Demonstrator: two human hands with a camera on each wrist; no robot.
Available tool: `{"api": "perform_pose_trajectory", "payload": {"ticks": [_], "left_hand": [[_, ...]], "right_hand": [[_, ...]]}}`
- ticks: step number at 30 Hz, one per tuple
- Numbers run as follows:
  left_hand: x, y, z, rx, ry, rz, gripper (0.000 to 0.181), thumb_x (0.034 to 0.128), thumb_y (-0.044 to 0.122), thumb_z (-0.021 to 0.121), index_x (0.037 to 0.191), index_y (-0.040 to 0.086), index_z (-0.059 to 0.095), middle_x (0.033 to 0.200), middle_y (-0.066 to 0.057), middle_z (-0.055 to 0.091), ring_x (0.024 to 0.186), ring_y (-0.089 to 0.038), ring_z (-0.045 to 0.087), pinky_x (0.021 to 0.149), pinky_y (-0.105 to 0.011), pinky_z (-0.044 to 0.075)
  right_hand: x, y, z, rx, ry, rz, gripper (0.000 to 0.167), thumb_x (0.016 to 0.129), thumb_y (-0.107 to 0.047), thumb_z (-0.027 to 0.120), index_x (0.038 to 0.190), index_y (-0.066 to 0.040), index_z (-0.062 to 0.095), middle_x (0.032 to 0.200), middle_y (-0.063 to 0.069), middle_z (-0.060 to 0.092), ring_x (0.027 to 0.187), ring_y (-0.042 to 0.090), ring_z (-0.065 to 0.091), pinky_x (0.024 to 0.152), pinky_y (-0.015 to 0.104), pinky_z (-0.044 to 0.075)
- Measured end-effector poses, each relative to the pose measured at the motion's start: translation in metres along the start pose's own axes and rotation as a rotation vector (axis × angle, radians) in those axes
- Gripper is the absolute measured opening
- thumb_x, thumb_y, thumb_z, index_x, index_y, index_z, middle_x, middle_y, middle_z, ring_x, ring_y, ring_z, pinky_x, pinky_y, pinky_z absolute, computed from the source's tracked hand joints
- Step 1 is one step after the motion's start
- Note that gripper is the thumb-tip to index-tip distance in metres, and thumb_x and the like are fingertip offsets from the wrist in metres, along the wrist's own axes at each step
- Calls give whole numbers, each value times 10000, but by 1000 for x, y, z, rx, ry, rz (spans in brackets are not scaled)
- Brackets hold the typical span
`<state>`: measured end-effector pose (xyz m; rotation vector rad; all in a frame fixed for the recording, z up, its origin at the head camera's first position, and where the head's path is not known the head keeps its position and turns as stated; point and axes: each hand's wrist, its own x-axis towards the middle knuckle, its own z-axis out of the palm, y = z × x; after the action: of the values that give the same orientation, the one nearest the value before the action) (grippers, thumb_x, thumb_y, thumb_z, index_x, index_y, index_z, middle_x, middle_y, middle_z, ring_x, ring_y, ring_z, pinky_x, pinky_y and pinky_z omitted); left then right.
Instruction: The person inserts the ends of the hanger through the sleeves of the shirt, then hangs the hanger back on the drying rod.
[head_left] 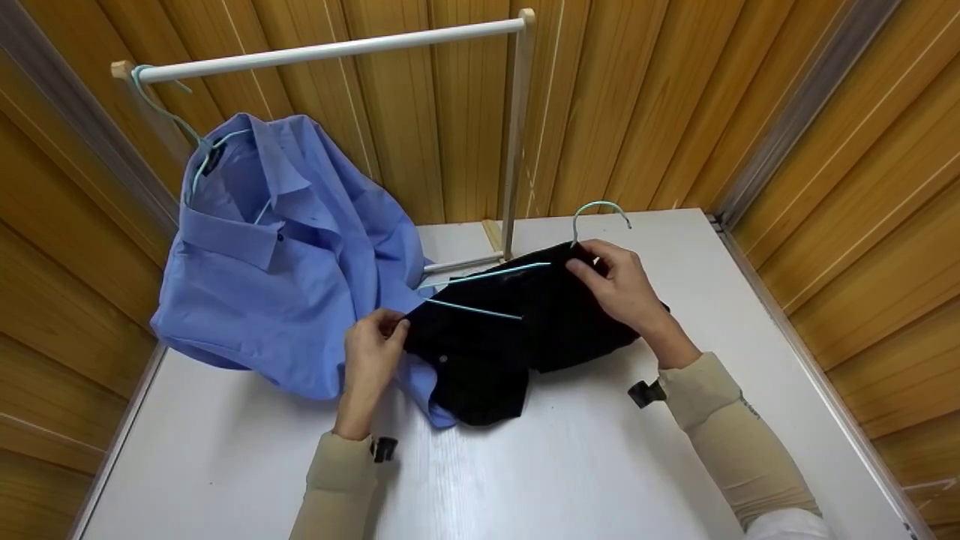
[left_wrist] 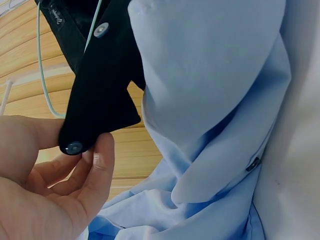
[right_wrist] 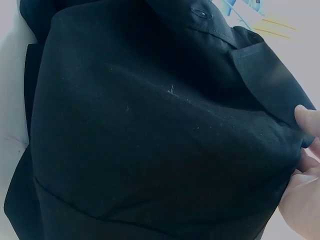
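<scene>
A black shirt [head_left: 577, 322] with a collar and buttons is held up over the white table in the head view. My left hand [head_left: 371, 360] pinches its left edge between thumb and fingers. In the left wrist view that edge is a band end with a button [left_wrist: 74, 147]. My right hand [head_left: 619, 289] grips the shirt's upper right part, just below the hook of a pale green wire hanger [head_left: 487, 276]. Part of the hanger lies inside the shirt and is hidden; its left end sticks out. The right wrist view shows black cloth [right_wrist: 150, 135] hanging beside the right fingers.
On a white rack rail [head_left: 337, 50] at the back left, a blue shirt [head_left: 285, 300] hangs on another hanger [head_left: 169, 112]. Its lower part reaches behind the black shirt. The white table [head_left: 540, 472] is bounded by wood-look walls [head_left: 637, 97].
</scene>
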<state>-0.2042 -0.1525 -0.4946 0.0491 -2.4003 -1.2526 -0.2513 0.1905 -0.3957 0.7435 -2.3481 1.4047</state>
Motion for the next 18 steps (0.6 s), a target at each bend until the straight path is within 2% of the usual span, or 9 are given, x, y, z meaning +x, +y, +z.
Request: {"api": "perform_pose_trajectory", "payload": {"ticks": [5,12,18], "left_hand": [[2,1,-2,-22,41,4,40,893,36,743,889,3,767,772,-68,714,683,-209,647,647,-340,504],[3,1,-6,-44,80,21,44,909,37,737,897,7,768,800,-82,725,715,-230,673,661,-372,530],[4,1,-8,-56,112,42,49,921,47,739,926,6,765,822,-88,726,737,-236,679,669,-376,535]], "right_hand": [[0,1,-1,4,-21,20,84,967,47,664,1033,90,695,929,162,682,778,145,550,737,205,443],[-1,0,-2,-18,-42,25,102,964,38,674,1048,85,708,960,158,705,808,163,573,760,208,451],[-2,6,-1,-44,-53,13,120,956,48,680,1061,97,713,1006,165,719,861,185,603,799,261,472]]}}
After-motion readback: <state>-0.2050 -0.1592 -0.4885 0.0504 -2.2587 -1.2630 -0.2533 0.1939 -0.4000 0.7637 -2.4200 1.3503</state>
